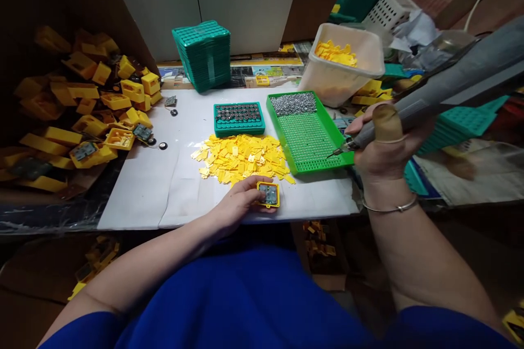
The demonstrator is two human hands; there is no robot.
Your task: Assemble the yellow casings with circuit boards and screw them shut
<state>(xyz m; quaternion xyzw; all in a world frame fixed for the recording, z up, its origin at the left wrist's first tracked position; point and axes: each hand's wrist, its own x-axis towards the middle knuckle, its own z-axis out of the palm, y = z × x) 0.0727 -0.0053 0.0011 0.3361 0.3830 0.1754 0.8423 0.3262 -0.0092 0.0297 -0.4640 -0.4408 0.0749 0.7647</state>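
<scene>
My left hand [242, 199] grips a small yellow plastic case [269, 194] with a grey circuit board inside, close to the table's front edge. Wrapped around a grey electric screwdriver [403, 103], my right hand [388, 144] is raised at the right; a tan finger cover is on one finger. The screwdriver's thin bit points down-left over a green tray [305, 139] of small holes, with a heap of silvery screws [293, 103] at its far end. Just beyond my left hand lies a pile of flat yellow pieces [241, 158]. A teal tray [239, 119] holds rows of round metal parts.
Yellow cases [88, 101] are heaped at the left, some with boards and wired discs. A stack of teal trays [203, 56] stands at the back. Behind the green tray, a translucent bin [341, 65] holds yellow pieces. White cartons [245, 0] line the rear.
</scene>
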